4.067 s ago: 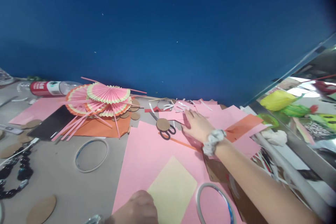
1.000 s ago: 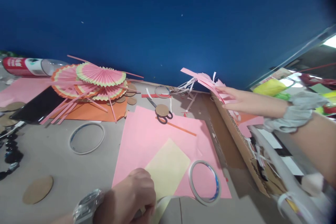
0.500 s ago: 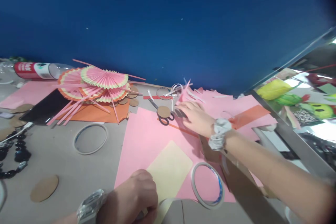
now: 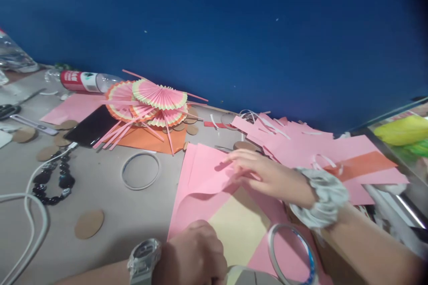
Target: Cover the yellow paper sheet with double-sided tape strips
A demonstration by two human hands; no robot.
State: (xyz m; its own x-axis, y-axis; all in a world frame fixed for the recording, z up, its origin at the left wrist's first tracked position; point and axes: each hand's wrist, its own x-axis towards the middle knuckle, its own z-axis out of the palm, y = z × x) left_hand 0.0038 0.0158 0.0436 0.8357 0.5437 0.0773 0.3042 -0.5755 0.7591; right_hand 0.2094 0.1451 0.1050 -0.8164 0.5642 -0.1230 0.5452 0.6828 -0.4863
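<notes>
My right hand (image 4: 256,171), with a pale scrunchie at the wrist, reaches over the pink paper (image 4: 203,171), fingers stretched out and slightly apart. The sheet's front edge curves up near the fingertips; whether they touch it I cannot tell. My left hand (image 4: 195,254), wearing a clear watch (image 4: 144,256), is curled at the front edge of the paper; anything inside its fingers is hidden. Between the hands lies a pale yellow sheet (image 4: 239,227). A roll of double-sided tape (image 4: 272,254) rests at its right. Behind my right hand, a cardboard disc (image 4: 245,145) is partly covered.
Pleated paper fans (image 4: 160,98) with pink strips sit on orange paper (image 4: 150,140) at the back. Cut pink pieces (image 4: 297,142) pile at right. Leftward are a tape ring (image 4: 140,171), a phone (image 4: 92,129), black beads (image 4: 67,180), a bottle (image 4: 88,81) and a white cable (image 4: 43,213).
My right hand has come from the pile of cut pink pieces towards me, over the pink sheet, whose edge now curves up. My left hand stays curled. The view has swung left.
</notes>
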